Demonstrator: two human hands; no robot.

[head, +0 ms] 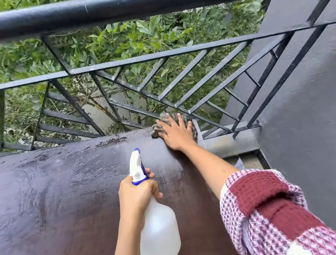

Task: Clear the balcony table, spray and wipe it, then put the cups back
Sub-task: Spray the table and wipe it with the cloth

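The dark brown balcony table (58, 208) fills the lower left, its top wet and streaked. My left hand (137, 193) grips the neck of a white spray bottle (159, 236) with a white and blue nozzle, held above the table's near right part and pointing away from me. My right hand (176, 133) lies flat, fingers spread, on a grey striped cloth (163, 118) at the table's far right corner. The cloth pokes out beyond my fingers. No cups are in view.
A black metal railing (156, 55) runs just behind the table, with green foliage below it. A grey wall (303, 105) stands to the right. Between table and wall is a narrow concrete ledge (231, 144). My right sleeve is red and white knit.
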